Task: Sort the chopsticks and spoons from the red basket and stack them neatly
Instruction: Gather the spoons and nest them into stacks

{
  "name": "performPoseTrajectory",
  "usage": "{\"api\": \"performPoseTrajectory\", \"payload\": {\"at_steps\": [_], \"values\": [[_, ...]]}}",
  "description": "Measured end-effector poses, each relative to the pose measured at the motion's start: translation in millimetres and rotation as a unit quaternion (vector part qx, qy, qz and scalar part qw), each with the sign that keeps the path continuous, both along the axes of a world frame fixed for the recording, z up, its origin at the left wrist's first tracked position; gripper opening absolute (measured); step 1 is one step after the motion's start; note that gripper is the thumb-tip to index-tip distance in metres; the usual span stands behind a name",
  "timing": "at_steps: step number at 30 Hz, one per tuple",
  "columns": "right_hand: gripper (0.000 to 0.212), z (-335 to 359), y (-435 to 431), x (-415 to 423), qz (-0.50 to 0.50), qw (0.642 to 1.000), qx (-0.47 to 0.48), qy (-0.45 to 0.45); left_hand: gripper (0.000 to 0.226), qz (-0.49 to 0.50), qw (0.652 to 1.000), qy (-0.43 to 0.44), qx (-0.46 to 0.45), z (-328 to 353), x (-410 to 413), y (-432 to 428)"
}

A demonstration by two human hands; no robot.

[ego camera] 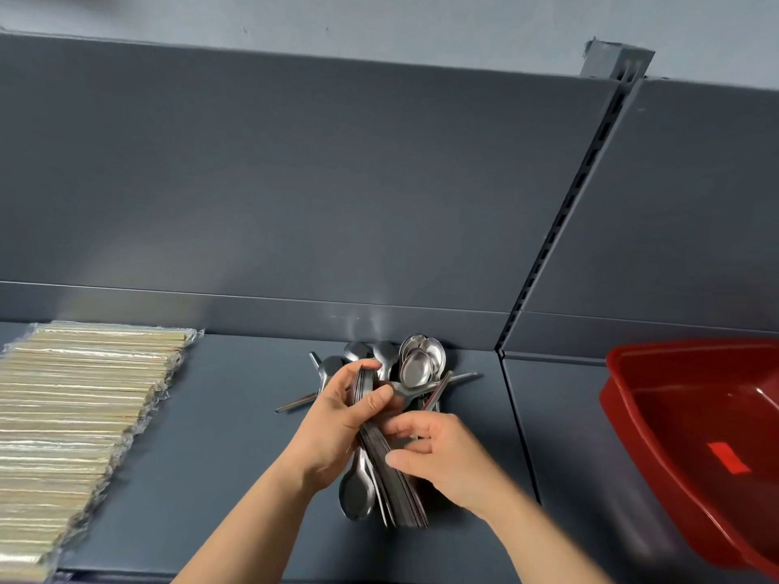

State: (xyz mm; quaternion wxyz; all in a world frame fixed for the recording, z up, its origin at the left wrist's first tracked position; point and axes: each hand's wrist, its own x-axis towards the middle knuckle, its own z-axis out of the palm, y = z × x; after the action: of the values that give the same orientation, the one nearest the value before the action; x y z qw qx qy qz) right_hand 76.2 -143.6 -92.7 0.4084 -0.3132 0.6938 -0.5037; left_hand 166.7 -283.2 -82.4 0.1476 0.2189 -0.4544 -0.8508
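1. A nested stack of metal spoons (398, 495) is held in both hands over the grey shelf (232, 448).
2. Its upper end is pinched by the left hand (337, 419), thumb and fingers curled round it.
3. Its middle is gripped by the curled fingers of the right hand (442, 453).
4. Loose spoons (417, 362) are piled just behind, against the back panel.
5. Wrapped chopsticks (84, 415) are stacked at the far left.
6. The red basket (632, 436) is seen at the right, well apart.
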Motion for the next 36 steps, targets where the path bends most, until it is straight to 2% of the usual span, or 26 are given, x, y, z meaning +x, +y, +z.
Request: {"api": "performPoseTrajectory", "payload": {"at_steps": [3, 5, 9, 11, 13, 14, 16, 18, 20, 24, 27, 30, 33, 36], "values": [[0.029, 0, 1, -4, 0.028, 0.998, -0.021, -0.045, 0.044, 0.000, 1.000, 0.021, -0.021, 1, -3, 0], [0.029, 0, 1, -5, 0.032, 0.998, -0.032, -0.053, 0.043, 0.009, 0.997, 0.020, -0.074, 1, -4, 2], [0.026, -5, 2, -7, 0.050, 0.998, -0.012, -0.032, 0.040, 0.026, 0.972, -0.038, -0.232, -4, -5, 4], [0.021, -7, 3, -17, 0.029, 0.999, 0.006, -0.016, 0.040, 0.037, 0.968, -0.063, -0.241, -9, -4, 7], [0.018, -8, 4, -37, -0.025, 0.997, 0.017, 0.074, 0.033, 0.053, 0.982, -0.057, -0.170, -14, -1, 9], [0.021, -9, 5, -49, -0.040, 0.984, 0.034, 0.170, 0.029, 0.061, 0.987, -0.056, -0.141, -16, 2, 9], [0.029, -10, 6, -68, -0.007, 0.931, 0.076, 0.356, 0.026, 0.077, 0.988, -0.061, -0.117, -19, 9, 7], [0.035, -14, 2, -76, 0.074, 0.890, 0.093, 0.439, 0.033, 0.090, 0.990, -0.056, -0.091, -21, 17, 4], [0.036, -19, -2, -76, 0.130, 0.865, 0.094, 0.476, 0.039, 0.100, 0.991, -0.050, -0.071, -20, 23, 1], [0.023, -24, -7, -76, 0.152, 0.849, 0.087, 0.498, 0.038, 0.125, 0.990, -0.039, -0.056, -22, 30, -5], [0.017, -21, -4, -79, 0.144, 0.873, 0.087, 0.458, 0.033, 0.146, 0.988, -0.030, -0.044, -22, 31, -6], [0.018, -14, 2, -88, 0.089, 0.905, 0.109, 0.402, 0.022, 0.158, 0.987, -0.019, -0.034, -23, 31, -6], [0.024, -10, 4, -97, 0.048, 0.911, 0.129, 0.388, 0.019, 0.159, 0.986, -0.020, -0.035, -23, 30, -5], [0.020, -12, 4, -98, 0.047, 0.901, 0.144, 0.406, 0.025, 0.164, 0.985, -0.031, -0.040, -25, 29, -4]]}}
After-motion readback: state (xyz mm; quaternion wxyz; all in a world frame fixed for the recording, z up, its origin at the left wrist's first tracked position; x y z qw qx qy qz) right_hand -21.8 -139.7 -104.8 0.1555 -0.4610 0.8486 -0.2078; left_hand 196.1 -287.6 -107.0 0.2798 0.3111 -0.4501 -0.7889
